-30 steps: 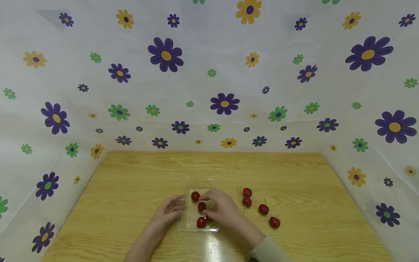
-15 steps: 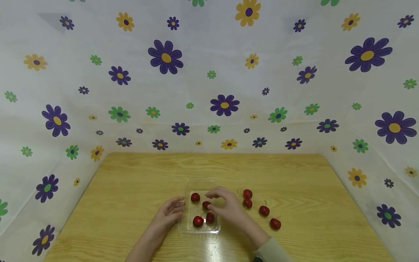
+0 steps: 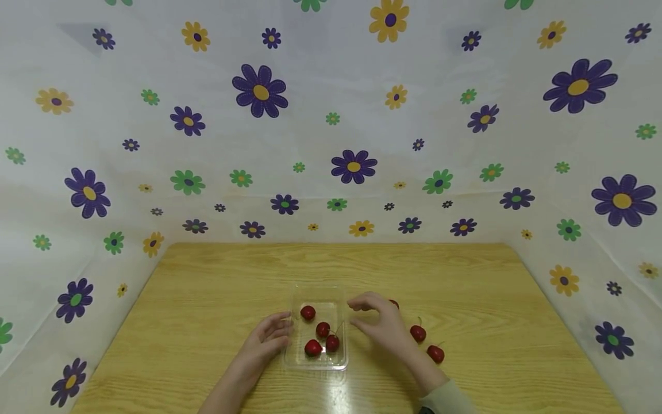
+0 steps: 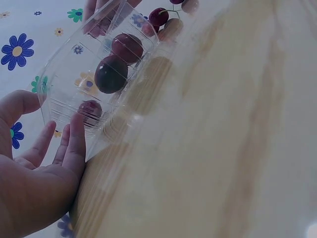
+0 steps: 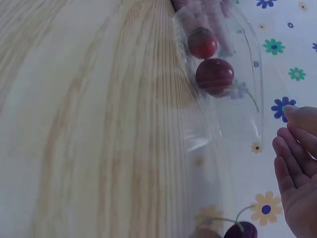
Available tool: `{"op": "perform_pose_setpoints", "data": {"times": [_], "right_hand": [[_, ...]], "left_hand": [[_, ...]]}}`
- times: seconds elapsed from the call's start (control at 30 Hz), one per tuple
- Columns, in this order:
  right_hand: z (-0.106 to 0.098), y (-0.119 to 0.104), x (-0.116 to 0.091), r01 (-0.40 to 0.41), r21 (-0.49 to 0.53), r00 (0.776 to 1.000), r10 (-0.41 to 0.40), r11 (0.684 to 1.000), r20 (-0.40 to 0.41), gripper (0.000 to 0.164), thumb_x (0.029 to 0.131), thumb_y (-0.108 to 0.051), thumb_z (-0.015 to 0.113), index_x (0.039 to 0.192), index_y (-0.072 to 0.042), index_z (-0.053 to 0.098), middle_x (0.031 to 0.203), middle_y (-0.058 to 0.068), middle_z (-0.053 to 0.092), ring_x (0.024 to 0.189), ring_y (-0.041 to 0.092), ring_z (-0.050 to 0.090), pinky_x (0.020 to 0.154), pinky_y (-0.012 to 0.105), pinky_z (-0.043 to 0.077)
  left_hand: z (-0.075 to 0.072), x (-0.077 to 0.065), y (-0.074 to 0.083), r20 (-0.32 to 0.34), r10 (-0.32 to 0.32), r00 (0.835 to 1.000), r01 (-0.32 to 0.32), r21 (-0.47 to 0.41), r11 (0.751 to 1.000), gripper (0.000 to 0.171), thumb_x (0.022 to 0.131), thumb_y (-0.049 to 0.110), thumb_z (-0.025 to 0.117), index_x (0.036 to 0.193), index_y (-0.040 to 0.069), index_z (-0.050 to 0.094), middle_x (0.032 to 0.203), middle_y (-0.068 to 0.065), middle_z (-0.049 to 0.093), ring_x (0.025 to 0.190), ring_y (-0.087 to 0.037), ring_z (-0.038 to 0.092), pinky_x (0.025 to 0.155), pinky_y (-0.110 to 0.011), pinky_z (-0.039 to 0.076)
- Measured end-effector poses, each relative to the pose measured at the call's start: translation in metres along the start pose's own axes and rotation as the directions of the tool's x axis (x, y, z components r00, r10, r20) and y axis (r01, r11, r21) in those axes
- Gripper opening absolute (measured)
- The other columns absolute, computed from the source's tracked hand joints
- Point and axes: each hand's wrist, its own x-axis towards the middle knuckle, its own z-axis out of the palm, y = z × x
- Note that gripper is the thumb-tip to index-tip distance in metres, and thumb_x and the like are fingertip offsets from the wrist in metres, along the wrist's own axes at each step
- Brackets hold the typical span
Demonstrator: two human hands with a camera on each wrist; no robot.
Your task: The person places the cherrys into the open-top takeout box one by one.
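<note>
A clear plastic container (image 3: 316, 363) stands on the table with several red cherries inside, among them one cherry (image 3: 308, 313) toward its back left. My left hand (image 3: 264, 340) rests against the container's left wall; in the left wrist view its fingers (image 4: 75, 141) lie straight along the plastic and the thumb reaches the rim. Just right of the container is my right hand (image 3: 381, 325), fingers loosely bent, thumb apart, nothing between them. Behind that hand a cherry (image 3: 395, 303) is mostly hidden. The right wrist view shows a stemmed cherry (image 5: 241, 231) below the right hand.
Two more cherries lie to the right of the right hand, a nearer one (image 3: 435, 353) and a farther one (image 3: 418, 333), both with stems. A white sheet (image 3: 310, 132) printed with flowers surrounds the wooden table (image 3: 217, 276) at the back and sides.
My right hand has let go of a cherry inside the container and moved right, out past its wall. The cherries in the container have shifted slightly. My left hand stays at the container's side.
</note>
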Motion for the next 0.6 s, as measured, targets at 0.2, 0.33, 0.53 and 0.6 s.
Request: {"op": "perform_pose_setpoints", "data": {"times": [0.2,0.33,0.53,0.6], "right_hand": [[-0.015,0.010,-0.006,-0.059,0.001,0.998,0.059,0.998,-0.023,0.029,0.089,-0.003,0.083,0.117,-0.007,0.077,0.114,0.004,0.077,0.105,0.026,0.071,0.082,0.035,0.059],[-0.023,0.018,-0.009,-0.061,0.021,0.997,0.062,0.998,-0.046,0.028,0.089,0.000,0.083,0.116,-0.003,0.076,0.112,0.010,0.077,0.098,0.026,0.071,0.076,0.033,0.058],[-0.033,0.026,-0.015,-0.040,0.021,0.997,0.041,0.999,-0.069,0.027,0.087,0.004,0.082,0.113,0.001,0.075,0.106,0.019,0.075,0.087,0.022,0.068,0.079,0.034,0.060],[-0.037,0.028,-0.019,-0.036,0.018,0.996,0.037,0.999,-0.083,0.028,0.087,0.004,0.083,0.113,0.000,0.075,0.105,0.017,0.076,0.089,0.021,0.070,0.081,0.035,0.061]], "left_hand": [[-0.001,-0.001,0.000,0.009,-0.002,1.000,0.002,0.012,1.000,0.065,0.099,0.005,0.069,0.158,0.001,0.042,0.153,-0.021,0.052,0.130,-0.016,0.059,0.100,-0.020,0.052],[-0.001,0.000,0.000,0.008,0.000,1.000,0.000,0.010,1.000,0.065,0.099,0.005,0.069,0.158,0.002,0.042,0.154,-0.021,0.051,0.131,-0.018,0.058,0.100,-0.020,0.052],[-0.001,0.001,0.000,0.006,-0.001,1.000,0.001,0.002,1.000,0.065,0.098,0.004,0.069,0.158,0.002,0.043,0.153,-0.020,0.052,0.132,-0.019,0.058,0.100,-0.021,0.052],[-0.001,0.000,-0.001,0.011,-0.002,1.000,0.002,0.001,1.000,0.065,0.098,0.004,0.069,0.158,0.001,0.042,0.153,-0.020,0.052,0.132,-0.019,0.058,0.100,-0.022,0.053]]}}
